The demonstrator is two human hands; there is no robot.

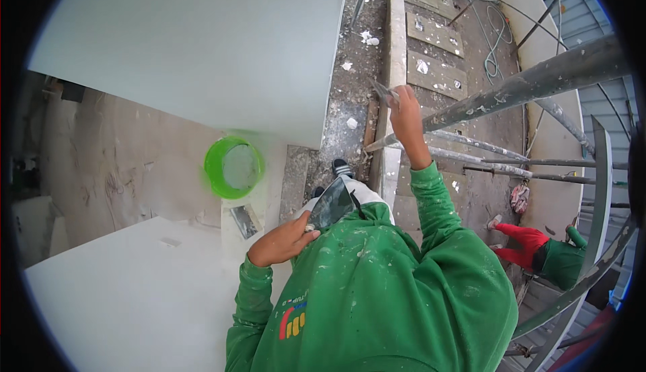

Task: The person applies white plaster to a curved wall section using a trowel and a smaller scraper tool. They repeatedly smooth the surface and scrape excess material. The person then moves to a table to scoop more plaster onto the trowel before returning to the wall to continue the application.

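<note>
Left hand (pixel 282 241) grasps a broad blade (pixel 332 205), long axis slanting far-right; right hand (pixel 406 117) grasps a scraper (pixel 382 90). Green bucket (pixel 217 173) sits left of both, closer to left hand.

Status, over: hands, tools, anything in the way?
Left hand: gripping blade. Right hand: extended, gripping scraper. Bucket: off to the left, pale paste inside. Pole crosses view near right wrist; exact clearance unclear.

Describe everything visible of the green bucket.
The green bucket, round and plastic-looking, has its open mouth toward the camera, showing a pale grey-white mass inside. It appears to stand on a narrow pale surface between two white panels. The left hand is apart from it; no handle shows clearly.
</note>
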